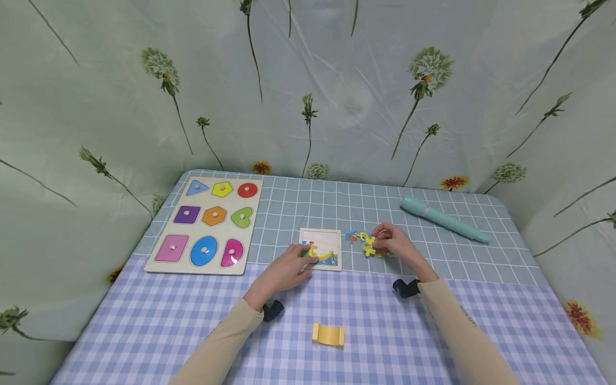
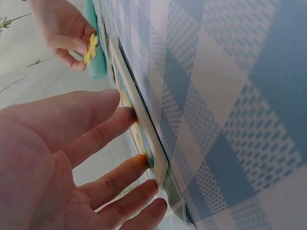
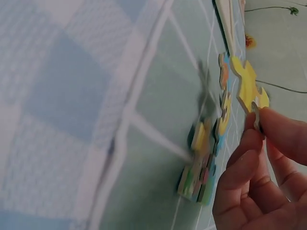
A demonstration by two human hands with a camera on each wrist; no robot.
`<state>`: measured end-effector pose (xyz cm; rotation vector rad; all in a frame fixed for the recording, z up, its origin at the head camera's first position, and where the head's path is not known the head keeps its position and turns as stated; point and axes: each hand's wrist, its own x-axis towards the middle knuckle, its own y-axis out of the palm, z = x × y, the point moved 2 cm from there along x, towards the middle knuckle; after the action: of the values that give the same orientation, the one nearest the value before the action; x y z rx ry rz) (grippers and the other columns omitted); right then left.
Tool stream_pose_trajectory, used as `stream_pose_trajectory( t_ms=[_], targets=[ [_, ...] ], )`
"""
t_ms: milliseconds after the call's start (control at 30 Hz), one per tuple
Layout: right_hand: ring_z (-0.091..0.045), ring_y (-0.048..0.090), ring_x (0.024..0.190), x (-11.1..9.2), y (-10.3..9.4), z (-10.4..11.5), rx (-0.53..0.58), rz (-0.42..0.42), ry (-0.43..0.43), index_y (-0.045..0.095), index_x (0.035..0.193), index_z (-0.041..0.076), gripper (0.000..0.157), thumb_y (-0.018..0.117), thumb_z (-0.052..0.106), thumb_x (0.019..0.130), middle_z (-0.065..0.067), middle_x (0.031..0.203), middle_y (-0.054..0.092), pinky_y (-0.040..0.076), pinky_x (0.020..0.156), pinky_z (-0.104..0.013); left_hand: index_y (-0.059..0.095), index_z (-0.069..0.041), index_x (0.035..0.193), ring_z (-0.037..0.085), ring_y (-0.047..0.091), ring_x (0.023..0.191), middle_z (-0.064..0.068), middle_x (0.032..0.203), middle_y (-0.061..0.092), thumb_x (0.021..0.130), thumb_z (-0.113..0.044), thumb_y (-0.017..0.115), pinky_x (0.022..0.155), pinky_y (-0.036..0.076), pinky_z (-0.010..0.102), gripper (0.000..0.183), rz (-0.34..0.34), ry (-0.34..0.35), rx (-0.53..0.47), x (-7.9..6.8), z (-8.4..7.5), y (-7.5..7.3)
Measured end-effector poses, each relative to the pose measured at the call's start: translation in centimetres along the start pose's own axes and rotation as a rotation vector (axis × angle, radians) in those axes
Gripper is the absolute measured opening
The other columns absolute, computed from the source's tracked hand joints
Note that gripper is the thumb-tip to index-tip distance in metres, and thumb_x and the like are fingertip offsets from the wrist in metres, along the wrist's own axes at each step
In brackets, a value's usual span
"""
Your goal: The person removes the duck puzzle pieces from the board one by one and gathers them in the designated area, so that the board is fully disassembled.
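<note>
A: Right hand [image 1: 393,240], quick: what's it doing?
B: Pinching a yellow jigsaw piece [image 3: 247,85] between thumb and fingers. Piece is up off the cloth, just right of the tray, over the loose pieces.
A: Which loose pieces [image 3: 196,179]?
B: Small cluster on the gray grid cloth [image 1: 298,200], beside the tray's right edge. Yellow, blue, green, some orange. Exact count unclear, right hand covers part.
A: Left hand [image 1: 286,269]?
B: Not gripping. Fingers extended and spread, fingertips resting at the near left part of the square wooden puzzle tray [image 1: 320,235].
A: Tray contents?
B: Fitted pieces [image 1: 329,259] along the near part, blue, yellow and green; far part shows pale wood. Fingers hide some.
A: Rest of the table?
B: Shape board [image 1: 202,230] left of the tray, nine knobbed shapes, three by three. Teal tapered cylinder [image 1: 445,219] with a pink band, lying slanted at far right. Yellow curved block [image 1: 329,335] nearer the person, on the blue-and-white gingham cloth [image 1: 370,342].
A: Backdrop?
B: Pale fabric [image 1: 346,101], dandelion print.
</note>
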<state>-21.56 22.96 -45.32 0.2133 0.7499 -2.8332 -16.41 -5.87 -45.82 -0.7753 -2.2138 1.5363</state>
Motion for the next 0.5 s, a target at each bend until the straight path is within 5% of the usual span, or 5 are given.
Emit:
stream_pose_trajectory(
  t_ms=[500],
  targets=[
    [-0.018,0.048,0.066,0.1,1.5,1.1,-0.402,-0.065,-0.252,0.06,0.083,-0.003,0.012,0.057,-0.009,0.073,-0.004,0.07,0.054,0.04,0.059,-0.029,0.063,-0.011,0.127,0.032,0.042,0.126,0.018,0.139,0.045,0.093,-0.022,0.064,0.102,0.04,0.044,0.036,-0.003,-0.004,0.021,0.1,-0.1,0.0]
  ],
)
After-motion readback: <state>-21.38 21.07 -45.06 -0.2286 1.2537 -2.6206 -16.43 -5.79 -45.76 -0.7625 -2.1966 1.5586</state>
